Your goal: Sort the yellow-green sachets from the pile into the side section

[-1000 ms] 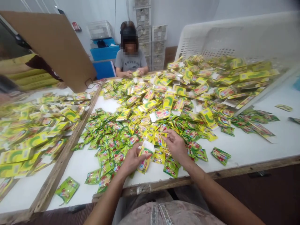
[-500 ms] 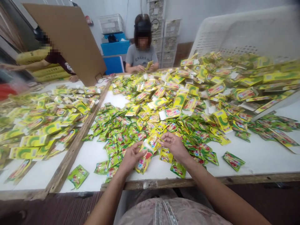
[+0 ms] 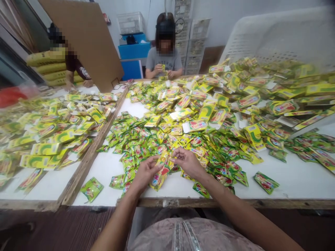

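Note:
My left hand (image 3: 146, 171) is closed around a small yellow carton (image 3: 159, 178) printed with a red watermelon slice, tilted above the near table edge. At the carton's upper end a shiny yellow sachet (image 3: 164, 155) shows, its lower part hidden by the carton. The fingers of my right hand (image 3: 188, 164) are pinched together at the sachet's right edge, close to the carton's mouth. Just beyond both hands spreads a heap of green and yellow sachets (image 3: 141, 141). A lone green sachet (image 3: 91, 189) lies to the left, another green sachet (image 3: 266, 182) to the right.
Flat yellow cartons (image 3: 196, 126) are piled behind the sachets, spilling from a tipped white basket (image 3: 256, 38). A wooden strip (image 3: 89, 158) divides the table; more cartons (image 3: 45, 149) lie left of it. A co-worker (image 3: 164, 62) sits opposite; another person's arm shows beside a cardboard sheet (image 3: 86, 38).
The yellow sachet has gone deeper into the carton, and my right hand has moved left toward the carton's mouth. The view has shifted slightly; the co-worker opposite has raised a hand.

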Tool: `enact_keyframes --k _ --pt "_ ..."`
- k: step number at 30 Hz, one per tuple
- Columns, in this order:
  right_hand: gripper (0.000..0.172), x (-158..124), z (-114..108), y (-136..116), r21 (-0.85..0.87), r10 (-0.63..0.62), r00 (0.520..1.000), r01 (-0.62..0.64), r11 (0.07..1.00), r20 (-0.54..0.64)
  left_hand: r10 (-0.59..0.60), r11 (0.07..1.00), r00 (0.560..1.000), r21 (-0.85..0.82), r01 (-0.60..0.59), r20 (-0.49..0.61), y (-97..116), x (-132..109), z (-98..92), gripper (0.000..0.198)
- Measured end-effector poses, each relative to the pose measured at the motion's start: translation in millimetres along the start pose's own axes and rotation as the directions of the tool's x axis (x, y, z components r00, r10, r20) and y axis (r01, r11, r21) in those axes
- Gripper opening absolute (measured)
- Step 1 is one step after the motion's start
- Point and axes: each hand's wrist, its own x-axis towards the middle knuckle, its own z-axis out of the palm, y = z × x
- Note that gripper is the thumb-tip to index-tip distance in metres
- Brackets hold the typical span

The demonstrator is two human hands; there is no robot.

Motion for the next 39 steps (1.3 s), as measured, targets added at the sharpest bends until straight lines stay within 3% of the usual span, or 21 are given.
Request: enact_keyframes --k 2,5,6,8,10,12,15,17,20,23,25,26,28,30,32,36,39 --pt "0.022 1 3 -1 -0.119 -0.043 0.998 0.037 0.992 -0.056 -0.010 1.000 0.999 -0.011 0.009 -0.049 5 -3 -9.5 0.056" --pt "0.025 1 10 -2 -0.336 -0.176 0.981 0.138 0.932 -0.086 0.018 1.000 0.970 0.025 -0.012 -0.242 15 -11 -31.9 0.061" --pt "0.024 -1 14 -1 -0.395 -0.236 0.971 0.204 0.896 -0.034 0.037 0.999 0.950 0.039 -0.026 -0.309 19 -15 -39.7 0.062" --pt "0.025 -6 25 1 -0.473 -0.337 0.920 0.392 0.789 0.199 0.059 0.998 0.907 0.037 -0.047 -0.418 25 -22 -52.9 0.065" --pt "0.031 -13 37 5 -0.497 -0.364 0.804 0.582 0.643 0.469 0.047 0.999 0.876 0.000 -0.053 -0.480 28 -26 -60.2 0.068" --pt "0.031 -18 45 10 -0.520 -0.333 0.708 0.692 0.500 0.623 0.027 0.998 0.865 -0.034 -0.051 -0.501 28 -28 -61.7 0.068" --pt "0.022 -20 43 20 -0.593 -0.305 0.692 0.719 0.362 0.654 0.027 0.998 0.881 -0.037 -0.050 -0.471 24 -25 -56.9 0.064" --pt "0.028 -19 34 29 -0.629 -0.351 0.717 0.697 0.344 0.603 0.040 0.999 0.900 -0.008 -0.049 -0.434 21 -20 -51.3 0.061" --pt "0.039 -15 13 41 -0.676 -0.464 0.788 0.599 0.428 0.405 0.059 0.997 0.933 0.072 -0.036 -0.356 19 -7 -42.0 0.058" --pt "0.037 -12 -6 44 -0.623 -0.456 0.880 0.432 0.652 0.134 0.069 0.990 0.966 0.139 -0.035 -0.248 18 11 -33.6 0.056" --pt "0.029 -9 -16 38 -0.444 -0.325 0.939 0.245 0.862 -0.113 0.089 0.981 0.979 0.184 -0.055 -0.184 16 22 -28.4 0.054" --pt "0.026 -7 -20 33 -0.298 -0.232 0.945 0.159 0.941 -0.230 0.099 0.976 0.983 0.209 -0.066 -0.153 14 26 -25.6 0.053" --pt "0.026 -2 -23 21 0.006 -0.071 0.930 0.078 0.997 -0.360 0.105 0.968 0.989 0.236 -0.078 -0.101 12 30 -19.4 0.053" --pt "0.032 3 -21 10 0.178 -0.013 0.938 0.080 0.981 -0.347 0.091 0.975 0.994 0.211 -0.076 -0.062 10 30 -13.2 0.055" --pt "0.033 7 -16 5 0.208 0.002 0.963 0.056 0.977 -0.270 0.080 0.984 0.996 0.161 -0.073 -0.038 9 27 -8.4 0.057" --pt "0.024 5 -5 8 0.093 0.005 0.988 0.010 0.996 -0.153 0.073 0.990 0.997 0.124 -0.073 0.009 6 18 -5.6 0.055" --pt "0.021 -2 -2 11 -0.104 -0.082 0.992 0.072 0.992 -0.094 0.060 0.990 0.998 0.126 -0.062 0.019 4 15 -5.1 0.052"
